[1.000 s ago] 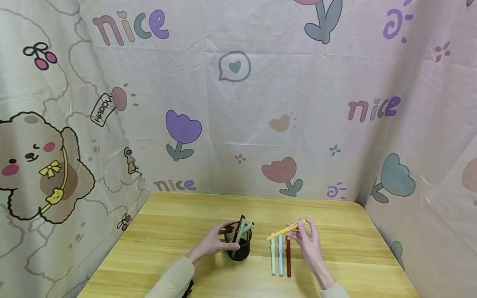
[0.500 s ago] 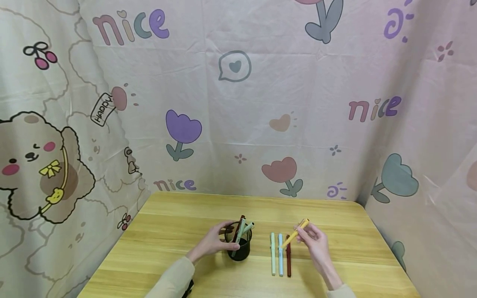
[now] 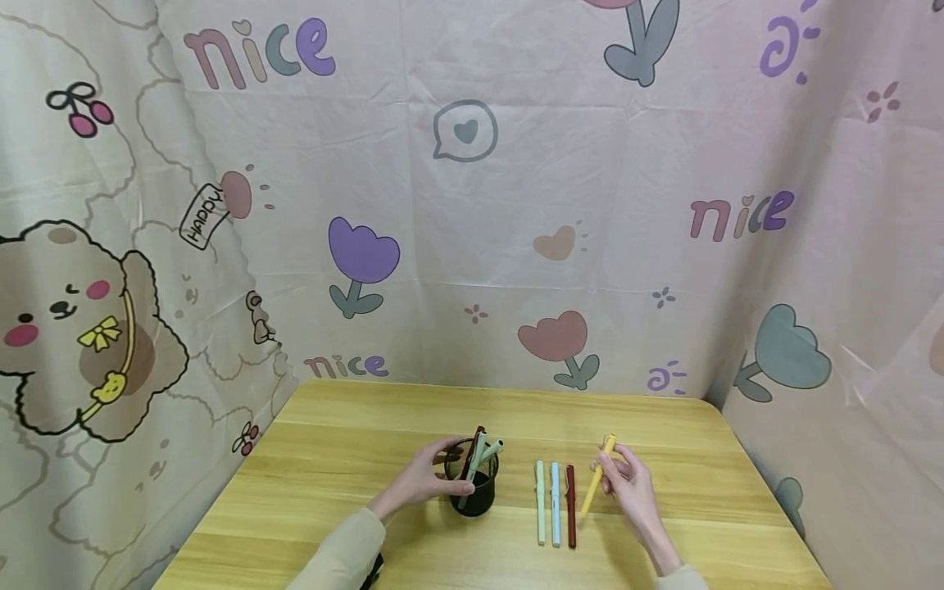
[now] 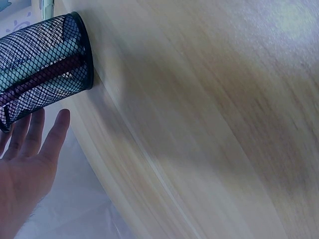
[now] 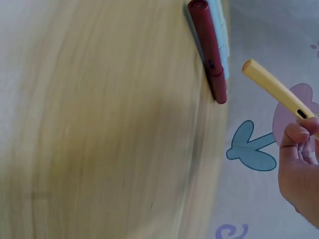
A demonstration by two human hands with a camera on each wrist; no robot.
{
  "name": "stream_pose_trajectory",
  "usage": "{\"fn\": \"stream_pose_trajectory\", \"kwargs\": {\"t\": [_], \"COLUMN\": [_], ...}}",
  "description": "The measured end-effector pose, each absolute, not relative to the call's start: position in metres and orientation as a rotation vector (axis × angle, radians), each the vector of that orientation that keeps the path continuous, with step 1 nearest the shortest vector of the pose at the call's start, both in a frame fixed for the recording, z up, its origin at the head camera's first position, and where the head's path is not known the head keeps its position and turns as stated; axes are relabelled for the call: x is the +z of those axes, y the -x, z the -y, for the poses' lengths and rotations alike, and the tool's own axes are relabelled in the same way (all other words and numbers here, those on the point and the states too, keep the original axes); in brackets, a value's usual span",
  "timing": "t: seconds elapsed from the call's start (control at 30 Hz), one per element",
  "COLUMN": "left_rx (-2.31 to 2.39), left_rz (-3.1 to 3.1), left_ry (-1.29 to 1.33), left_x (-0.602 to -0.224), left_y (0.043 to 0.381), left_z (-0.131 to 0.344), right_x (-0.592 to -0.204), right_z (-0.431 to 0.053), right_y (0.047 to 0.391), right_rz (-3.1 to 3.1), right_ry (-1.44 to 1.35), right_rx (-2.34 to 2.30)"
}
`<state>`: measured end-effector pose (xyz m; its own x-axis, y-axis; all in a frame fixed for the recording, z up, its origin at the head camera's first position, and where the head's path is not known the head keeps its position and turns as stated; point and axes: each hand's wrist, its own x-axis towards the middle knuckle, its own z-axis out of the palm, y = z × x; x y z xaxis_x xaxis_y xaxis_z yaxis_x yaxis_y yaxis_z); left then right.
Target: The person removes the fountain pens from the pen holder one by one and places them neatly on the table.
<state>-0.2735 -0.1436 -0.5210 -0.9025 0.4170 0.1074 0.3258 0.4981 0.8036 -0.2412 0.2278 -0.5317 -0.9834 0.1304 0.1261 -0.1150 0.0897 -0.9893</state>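
Observation:
A black mesh pen holder (image 3: 478, 496) stands upright on the table with several pens in it: dark red and pale green ones lean inside. My left hand (image 3: 424, 475) holds its left side, thumb at the front and fingers behind; the left wrist view shows those fingers (image 4: 32, 132) against the mesh. My right hand (image 3: 630, 483) pinches a yellow pen (image 3: 599, 475) near its upper end, tilted with its lower end toward the table. Just left of it lie a dark red pen (image 3: 571, 508), a light blue pen (image 3: 555, 504) and a pale green pen (image 3: 541, 504) in a row.
The wooden table (image 3: 369, 418) has its back edge against a patterned curtain (image 3: 472, 328). A small black object (image 3: 374, 571) shows partly beside my left sleeve (image 3: 342, 549).
My right hand has moved right, and the yellow pen has swung from nearly level to steep, now right of the dark red pen. My left hand and the pen holder stay put.

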Motion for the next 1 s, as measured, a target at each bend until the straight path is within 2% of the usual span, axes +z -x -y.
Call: {"fn": "stream_pose_trajectory", "kwargs": {"t": [0.47, 1.0], "left_rx": [1.366, 1.356], "left_rz": [-2.634, -2.644], "left_ry": [-0.645, -0.646], "left_x": [-0.522, -0.523], "left_y": [0.274, 0.274], "left_z": [0.143, 0.144], "right_x": [-0.530, -0.550], "right_z": [-0.238, -0.248], "right_y": [0.241, 0.245], "right_rz": [2.444, 2.621], "right_ry": [0.047, 0.026], "right_rx": [1.927, 1.962]}}
